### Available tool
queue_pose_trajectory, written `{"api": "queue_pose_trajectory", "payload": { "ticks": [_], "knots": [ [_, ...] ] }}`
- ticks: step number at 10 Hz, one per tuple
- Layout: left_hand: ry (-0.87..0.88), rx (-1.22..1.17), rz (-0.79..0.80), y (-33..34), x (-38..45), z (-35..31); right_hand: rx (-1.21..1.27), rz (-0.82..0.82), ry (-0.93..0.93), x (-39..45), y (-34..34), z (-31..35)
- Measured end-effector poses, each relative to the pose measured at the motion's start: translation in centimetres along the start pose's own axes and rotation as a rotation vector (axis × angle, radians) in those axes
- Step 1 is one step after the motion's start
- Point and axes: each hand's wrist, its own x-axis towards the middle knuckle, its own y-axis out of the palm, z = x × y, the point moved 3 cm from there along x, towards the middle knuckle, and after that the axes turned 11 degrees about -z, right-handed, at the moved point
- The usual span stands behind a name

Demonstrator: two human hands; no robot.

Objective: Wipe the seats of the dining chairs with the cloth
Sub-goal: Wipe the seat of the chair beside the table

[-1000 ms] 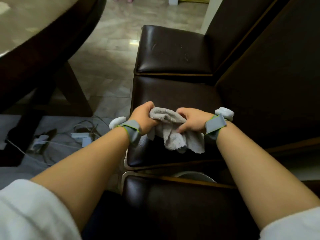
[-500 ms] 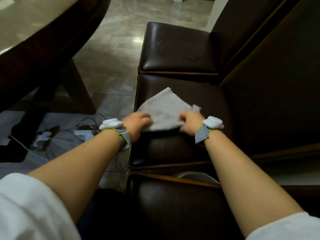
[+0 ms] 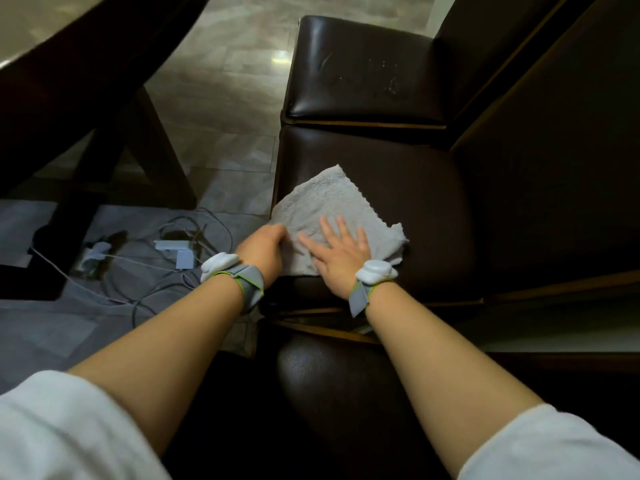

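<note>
A grey cloth (image 3: 325, 202) lies spread flat on the front left part of the middle dining chair's dark brown leather seat (image 3: 426, 188). My right hand (image 3: 341, 254) rests palm down on the cloth with its fingers apart. My left hand (image 3: 265, 247) is curled around the cloth's left edge at the seat's rim. A second seat (image 3: 363, 64) stands just beyond, with scuffs and light specks on it. A third seat (image 3: 329, 393) is nearest me, between my forearms. Both wrists wear grey bands with white pods.
The chairs' dark backs (image 3: 554, 133) rise along the right. A dark wooden table (image 3: 69, 64) and its leg (image 3: 152, 157) stand at the left. Cables and small adapters (image 3: 180, 247) lie on a grey mat on the tiled floor beside the chairs.
The cloth was bunched between both hands, then was spread out and laid flat on the middle seat. My right hand has let go of its edge and now lies flat on top.
</note>
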Motion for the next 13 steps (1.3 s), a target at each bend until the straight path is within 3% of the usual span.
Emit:
{"api": "queue_pose_trajectory", "payload": {
  "ticks": [1, 2, 3, 4, 5, 7, 8, 9, 10, 11, 12, 13],
  "knots": [
    [-0.105, -0.031, -0.004, -0.1, -1.0, 0.1, -0.027, 0.078, -0.197, -2.0, 1.0, 2.9],
    [-0.049, -0.011, 0.099, 0.2, -2.4, -0.2, 0.119, 0.127, -0.451, -4.2, 0.5, 1.6],
    [-0.015, -0.029, 0.055, -0.2, -3.3, -0.2, 0.301, -0.086, -0.060, -3.0, -0.5, -5.9],
    [-0.034, -0.014, 0.004, -0.8, -3.5, 0.0, 0.077, -0.075, 0.658, -4.3, -1.4, -12.9],
    [-0.071, -0.023, -0.035, -1.0, -4.2, 0.4, 0.072, -0.098, 0.792, -4.8, -0.8, -9.2],
    [-0.144, 0.017, 0.029, -1.3, -5.1, 1.1, -0.040, -0.082, -0.030, -3.7, 1.8, 6.5],
    [-0.188, 0.035, 0.109, -1.4, -5.6, 2.0, -0.155, 0.010, -0.340, -4.7, 0.1, 5.5],
    [-0.171, 0.018, 0.077, -1.5, -5.6, 2.0, -0.169, 0.175, 0.159, -4.2, 1.6, -1.6],
    [-0.127, -0.025, 0.045, -1.4, -5.3, 1.2, 1.154, -0.032, 0.488, -4.4, -1.2, -6.4],
    [-0.086, -0.027, 0.026, -1.4, -5.0, 0.1, 0.019, -0.231, 0.975, -4.4, -1.7, -12.7],
    [-0.084, -0.028, 0.003, -1.0, -4.6, -0.8, -0.011, -0.114, 0.741, -2.6, -1.6, -8.4],
    [-0.171, 0.019, -0.018, -0.7, -4.3, -1.0, 0.029, -0.070, 0.285, -1.6, 0.9, 1.1]
  ]
}}
